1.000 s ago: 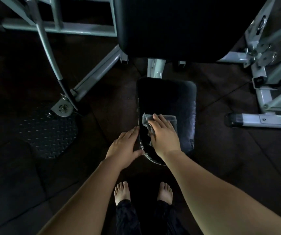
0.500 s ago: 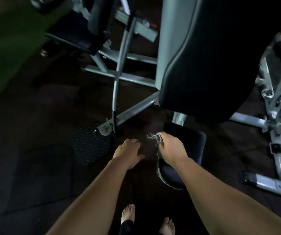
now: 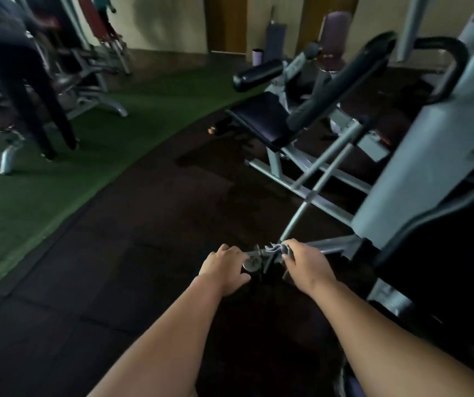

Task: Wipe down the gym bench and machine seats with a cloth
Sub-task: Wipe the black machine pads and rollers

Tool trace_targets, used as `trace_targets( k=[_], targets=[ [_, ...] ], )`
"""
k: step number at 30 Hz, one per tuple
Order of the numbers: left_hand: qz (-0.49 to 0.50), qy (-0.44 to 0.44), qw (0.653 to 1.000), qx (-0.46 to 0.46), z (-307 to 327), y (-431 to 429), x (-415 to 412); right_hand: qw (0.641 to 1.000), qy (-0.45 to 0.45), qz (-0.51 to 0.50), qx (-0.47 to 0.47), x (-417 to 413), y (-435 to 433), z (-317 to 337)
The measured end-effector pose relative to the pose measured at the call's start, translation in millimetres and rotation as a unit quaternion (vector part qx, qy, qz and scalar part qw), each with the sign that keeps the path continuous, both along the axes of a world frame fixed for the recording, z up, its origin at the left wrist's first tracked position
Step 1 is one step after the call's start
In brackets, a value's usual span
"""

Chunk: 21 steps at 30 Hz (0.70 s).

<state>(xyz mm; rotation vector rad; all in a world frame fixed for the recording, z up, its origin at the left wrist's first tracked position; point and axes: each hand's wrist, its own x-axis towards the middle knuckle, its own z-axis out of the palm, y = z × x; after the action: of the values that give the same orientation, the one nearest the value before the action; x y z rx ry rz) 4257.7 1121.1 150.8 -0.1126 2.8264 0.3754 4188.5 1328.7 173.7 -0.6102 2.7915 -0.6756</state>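
In the dim gym, I judge the black padded machine seat (image 3: 261, 118) ahead unwiped; my right hand (image 3: 307, 263) grips the crumpled grey cloth (image 3: 276, 249), left hand (image 3: 224, 267) loose, empty.

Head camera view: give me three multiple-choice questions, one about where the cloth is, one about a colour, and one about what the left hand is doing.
1. Where is the cloth?
A. Lying on the floor
B. In the right hand
C. Spread on a seat

2. What colour is the floor strip on the left side?
A. Green
B. Red
C. White

3. What is the left hand doing?
A. Gripping a spray bottle
B. Gripping the cloth
C. Holding nothing

Answers:
1. B: the cloth sticks out, bunched, from the curled fingers of the right hand.
2. A: the floor strip is green, beside the dark floor.
3. C: the left hand hangs with loosely curled fingers and nothing is in it.
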Motion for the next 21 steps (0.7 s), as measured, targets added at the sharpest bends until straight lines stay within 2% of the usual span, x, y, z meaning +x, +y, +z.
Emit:
trace_targets(
  k=[5, 11, 16, 21],
  targets=[
    [0.011, 0.011, 1.000, -0.021, 16.9, -114.1, -32.0, 1.000, -0.002, 0.025, -0.002, -38.1, -119.9, 7.9],
    [0.009, 0.004, 0.999, -0.038, 27.9, -231.8, -81.0, 0.998, -0.001, 0.036, -0.058, -86.9, -245.9, 17.3],
    [0.015, 0.007, 0.999, -0.050, 27.1, -306.3, -145.3, 0.995, -0.003, 0.047, -0.082, -152.3, -315.8, 16.3],
    [0.016, 0.021, 0.998, -0.058, 24.7, -364.5, -243.3, 0.995, -0.003, 0.033, -0.097, -248.8, -367.6, 12.9]
  ],
)
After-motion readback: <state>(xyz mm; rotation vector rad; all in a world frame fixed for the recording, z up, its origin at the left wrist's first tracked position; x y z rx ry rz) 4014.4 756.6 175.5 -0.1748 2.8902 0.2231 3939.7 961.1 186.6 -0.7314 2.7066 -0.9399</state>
